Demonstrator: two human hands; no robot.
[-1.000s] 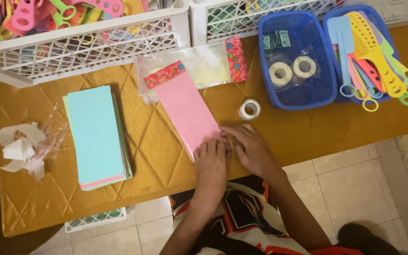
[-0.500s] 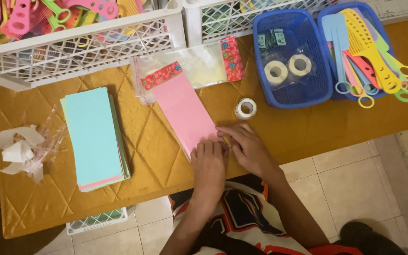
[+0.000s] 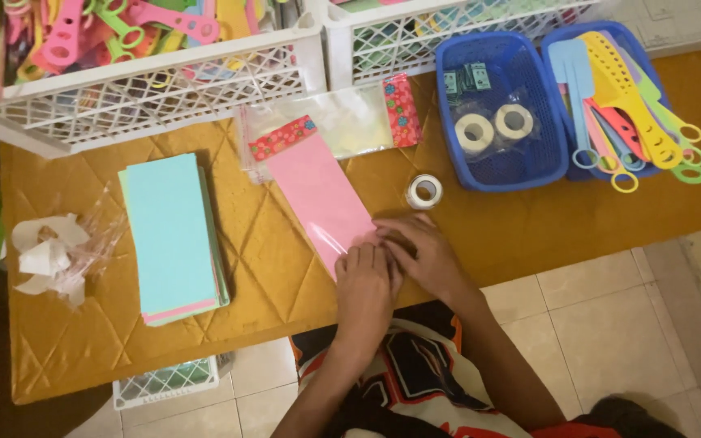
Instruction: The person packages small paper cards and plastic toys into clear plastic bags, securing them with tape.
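Lying at a slant on the mustard quilted desk [image 3: 529,235], a pink sheet in a clear sleeve [image 3: 318,195] is pressed down at its near end by both hands. The left hand [image 3: 364,284] is laid flat on the near corner, its fingers together and extended. The right hand [image 3: 419,251] is set just beside it, touching it, fingers together and flat on the sheet's right edge. A small roll of clear tape [image 3: 424,191] is seen just right of the sheet. Far of it, a clear bag with red floral trim [image 3: 342,122] is placed. To the left, a stack of turquoise cards [image 3: 172,231] is found, and further left crumpled white paper [image 3: 46,251]. At far right, a blue basket [image 3: 456,73] holding two tape rolls is seen.
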